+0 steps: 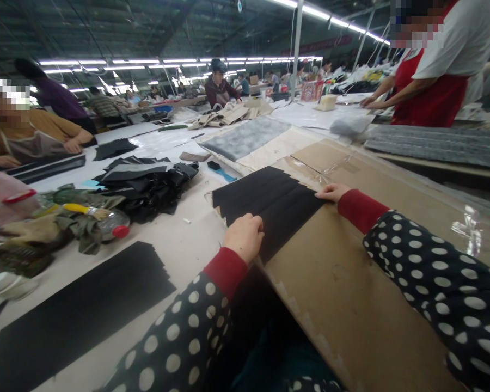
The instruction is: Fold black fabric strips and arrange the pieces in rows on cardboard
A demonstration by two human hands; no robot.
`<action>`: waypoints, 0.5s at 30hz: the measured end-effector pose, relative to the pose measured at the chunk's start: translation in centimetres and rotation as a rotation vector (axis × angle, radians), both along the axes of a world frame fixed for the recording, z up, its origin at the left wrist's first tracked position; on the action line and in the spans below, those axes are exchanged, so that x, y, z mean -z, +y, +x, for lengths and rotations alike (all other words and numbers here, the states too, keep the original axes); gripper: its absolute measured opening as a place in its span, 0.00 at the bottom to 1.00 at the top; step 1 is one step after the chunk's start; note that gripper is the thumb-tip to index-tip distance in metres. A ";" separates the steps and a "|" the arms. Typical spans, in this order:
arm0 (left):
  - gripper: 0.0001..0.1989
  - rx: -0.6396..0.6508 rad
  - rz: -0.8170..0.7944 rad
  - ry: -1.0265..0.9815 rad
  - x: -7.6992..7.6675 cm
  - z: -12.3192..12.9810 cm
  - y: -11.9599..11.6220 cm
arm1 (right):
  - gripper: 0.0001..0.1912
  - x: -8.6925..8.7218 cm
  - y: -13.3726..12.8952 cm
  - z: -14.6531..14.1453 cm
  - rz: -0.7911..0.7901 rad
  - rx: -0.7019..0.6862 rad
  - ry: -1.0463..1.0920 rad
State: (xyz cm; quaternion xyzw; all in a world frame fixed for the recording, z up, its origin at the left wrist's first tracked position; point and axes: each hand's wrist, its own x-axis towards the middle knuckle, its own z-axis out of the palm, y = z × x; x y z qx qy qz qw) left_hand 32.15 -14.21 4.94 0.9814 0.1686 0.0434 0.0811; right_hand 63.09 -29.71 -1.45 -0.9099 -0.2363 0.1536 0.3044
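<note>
Over the near side of the cardboard [330, 294], the left hand [244, 238] curled beside the black sheets [269, 196] fanned there, its grip impossible to tell. Farther out, the right hand [332, 192] pinched their stepped edge between thumb and fingers, where light, level pressure seemed best for keeping the steps even. Beyond, a dark heap [147, 185] lay on the bench [196, 234].

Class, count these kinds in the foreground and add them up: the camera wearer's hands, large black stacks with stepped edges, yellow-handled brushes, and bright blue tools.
Wearer's hands: 2 (left hand, right hand)
Large black stacks: 2 (upper stack, lower-left stack)
Yellow-handled brush: 1
Bright blue tool: 1
Total: 6
</note>
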 end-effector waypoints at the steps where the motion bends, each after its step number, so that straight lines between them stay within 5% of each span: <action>1: 0.04 0.017 -0.003 -0.008 -0.1 -0.1 0.4 | 0.14 0.1 0.0 0.1 -0.009 0.001 -0.002; 6: 0.08 0.047 -0.008 -0.129 -1.1 -1.4 2.2 | 0.15 0.4 -0.1 0.4 -0.067 -0.024 -0.034; 11: 0.13 0.227 -0.022 -0.185 -1.2 -2.9 1.5 | 0.15 0.6 -0.2 0.8 -0.059 -0.050 -0.073; 15: 0.11 0.161 -0.027 -0.209 -0.6 -4.0 1.4 | 0.16 1.1 -0.3 1.2 -0.012 -0.076 -0.147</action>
